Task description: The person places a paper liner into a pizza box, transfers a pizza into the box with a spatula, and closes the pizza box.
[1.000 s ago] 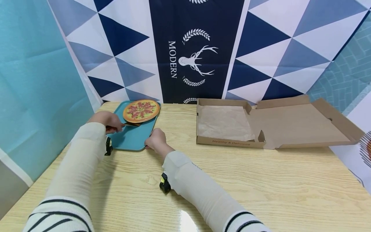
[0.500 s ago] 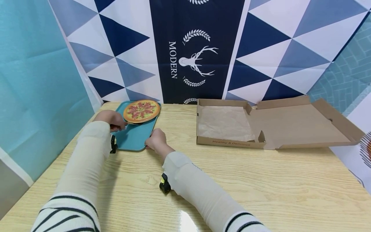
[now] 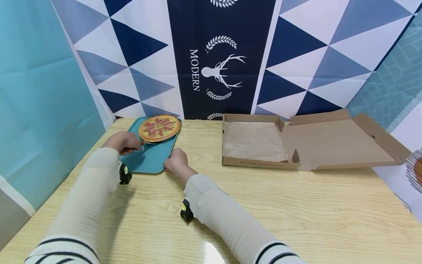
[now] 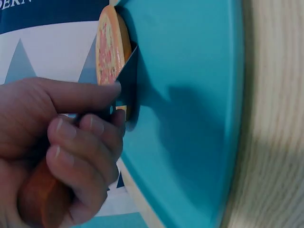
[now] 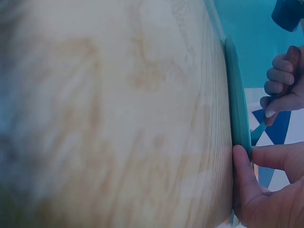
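My left hand point(image 3: 128, 142) grips the wooden handle of a pizza server point(image 4: 42, 197), the index finger stretched along toward its metal blade. The blade reaches the near edge of a round pizza point(image 3: 159, 128) and appears partly under it; how far is hidden. That pizza, topped with red slices, lies at the far end of a teal tray point(image 3: 147, 162). At the tray's near right corner, my right hand point(image 3: 178, 161) pinches the rim between thumb and finger, as the right wrist view point(image 5: 273, 190) also shows.
An unfolded cardboard pizza box point(image 3: 263, 164) lies open to the right, lined with paper point(image 3: 255, 141), its lid point(image 3: 339, 141) flat toward the right. A patterned cloth point(image 3: 217, 73) hangs behind the wooden table point(image 3: 296, 205), with a teal cloth point(image 3: 43, 91) at left.
My left hand, with the pizza server, moved slightly right and forward, then back toward the near left. The pizza, tray and right hand stay in place; the head view tilted slightly.
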Demonstrator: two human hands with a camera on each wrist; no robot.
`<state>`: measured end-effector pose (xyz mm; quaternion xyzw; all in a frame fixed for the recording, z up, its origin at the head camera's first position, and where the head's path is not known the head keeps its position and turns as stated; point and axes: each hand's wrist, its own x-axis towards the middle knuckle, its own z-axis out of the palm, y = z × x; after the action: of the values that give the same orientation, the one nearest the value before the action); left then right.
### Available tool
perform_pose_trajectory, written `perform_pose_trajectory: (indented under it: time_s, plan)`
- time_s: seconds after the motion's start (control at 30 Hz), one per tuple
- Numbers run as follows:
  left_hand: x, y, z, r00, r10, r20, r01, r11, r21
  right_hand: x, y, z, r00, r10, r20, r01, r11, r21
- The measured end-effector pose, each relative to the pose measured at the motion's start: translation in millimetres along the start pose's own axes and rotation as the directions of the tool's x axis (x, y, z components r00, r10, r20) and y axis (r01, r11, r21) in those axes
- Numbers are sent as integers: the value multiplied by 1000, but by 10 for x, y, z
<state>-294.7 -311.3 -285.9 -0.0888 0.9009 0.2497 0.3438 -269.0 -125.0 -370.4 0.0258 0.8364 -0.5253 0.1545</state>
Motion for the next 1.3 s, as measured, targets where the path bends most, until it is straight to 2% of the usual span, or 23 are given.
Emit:
perform_pose_trajectory:
  time_s: [0.1, 0.23, 0.37, 0.53, 0.73, 0.9, 1.07, 1.3]
  plan:
    - [-31, -43, 32, 1000, -3, 6, 3, 997, -75, -16, -8, 13, 1000, -9, 10, 9, 1000, -11]
    - [-84, -110, 77, 999, 21, -31, -26, 986, -164, -48, -28, 13, 1000, -16, 17, 17, 1000, -9]
    - [-119, -128, 118, 997, 41, -64, -53, 978, -202, -62, -32, 4, 1000, -19, 9, 19, 1000, -2]
    - [-130, -144, 137, 996, 40, -79, -56, 976, -211, -63, -15, -2, 1000, -17, 4, 17, 1000, 3]
    - [-187, -171, 145, 993, 55, -108, -76, 976, -203, -56, -9, -14, 1000, -20, -13, 20, 1000, 1]
    - [-303, -140, 132, 990, 76, -119, -92, 986, -139, -54, -13, -36, 999, -28, -20, 28, 1000, -10]
    - [-398, -130, 138, 987, 114, -117, -121, 991, -58, -58, -19, -39, 1000, -19, -22, 18, 1000, -7]
    - [-481, -129, 175, 985, 138, -100, -142, 989, -34, -90, 1, -65, 1000, -15, 6, 15, 999, -29]
